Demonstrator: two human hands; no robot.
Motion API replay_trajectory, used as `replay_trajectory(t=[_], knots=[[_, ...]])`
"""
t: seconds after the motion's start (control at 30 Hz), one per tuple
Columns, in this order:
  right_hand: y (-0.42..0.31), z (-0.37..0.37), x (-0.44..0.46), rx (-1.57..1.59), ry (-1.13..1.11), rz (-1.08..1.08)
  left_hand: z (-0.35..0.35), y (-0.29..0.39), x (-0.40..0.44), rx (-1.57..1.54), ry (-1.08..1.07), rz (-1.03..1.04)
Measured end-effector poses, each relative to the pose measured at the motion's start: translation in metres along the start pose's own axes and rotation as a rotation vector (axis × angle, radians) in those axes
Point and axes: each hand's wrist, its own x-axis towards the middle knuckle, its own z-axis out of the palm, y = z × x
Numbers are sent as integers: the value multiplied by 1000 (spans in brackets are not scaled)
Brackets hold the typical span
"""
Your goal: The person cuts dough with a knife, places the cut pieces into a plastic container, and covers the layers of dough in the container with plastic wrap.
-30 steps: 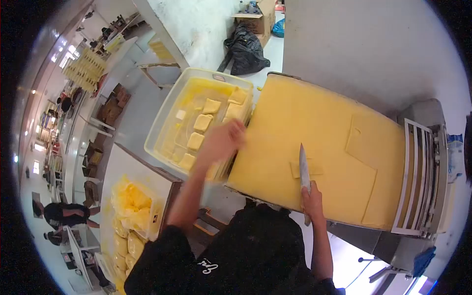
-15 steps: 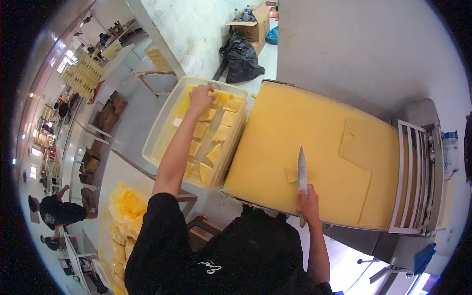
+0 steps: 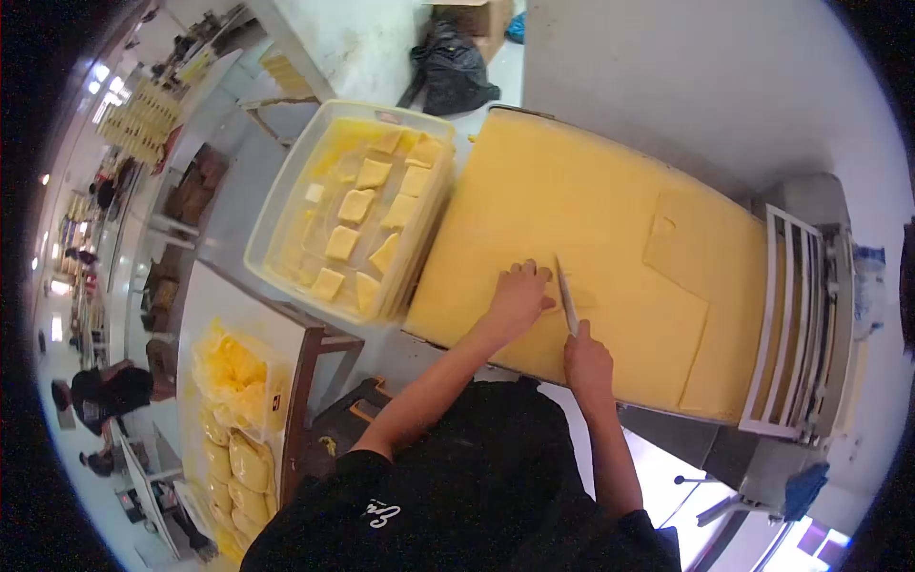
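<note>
My right hand (image 3: 589, 364) is closed round the handle of a knife (image 3: 566, 294), its blade pointing away from me over a wide yellow dough-like surface (image 3: 553, 191). Left of the blade, my left hand (image 3: 520, 299) is low over that surface, fingers apart and holding nothing I can see. A small flat yellow piece (image 3: 579, 292) lies by the blade, partly hidden by knife and hand. To the left, a clear plastic tub (image 3: 276, 214) contains several pale yellow, roughly square slabs (image 3: 356, 206) in rows.
A slatted metal frame (image 3: 783, 324) crosses the surface's right end. At lower left, a table (image 3: 214, 291) bears a plastic box of yellow stuff (image 3: 229, 367) and several wrapped yellow lumps (image 3: 250, 465). A black bag (image 3: 453, 71) sits beyond. Another person (image 3: 112, 389) stands far left.
My left hand has left the tub and come right and nearer, beside the knife. The knife has tilted, its tip turning left. The view has shifted, showing more of the lower-left table.
</note>
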Motion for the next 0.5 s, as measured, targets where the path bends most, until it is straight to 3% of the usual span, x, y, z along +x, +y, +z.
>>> replay_trajectory(t=[0.1,0.17,0.2,0.27,0.37,0.4,0.5], knots=[[-1,5,5,-5,-33,-61,-11,-17,-5,57,-85,-94],[3,4,7,21,-43,-82,-34,-20,-11,-286,-178,-141],[7,5,9,19,-45,-82,-58,-23,-16,-269,-153,-164],[8,5,12,18,-55,-85,-117,-27,-38,-865,132,-315],[4,3,10,-7,-23,-69,-190,-100,-69,-534,415,-564],[5,5,9,-6,-27,-83,-202,-130,-86,-275,510,-561],[8,5,11,6,-23,-131,-225,-202,-118,7,396,-737]])
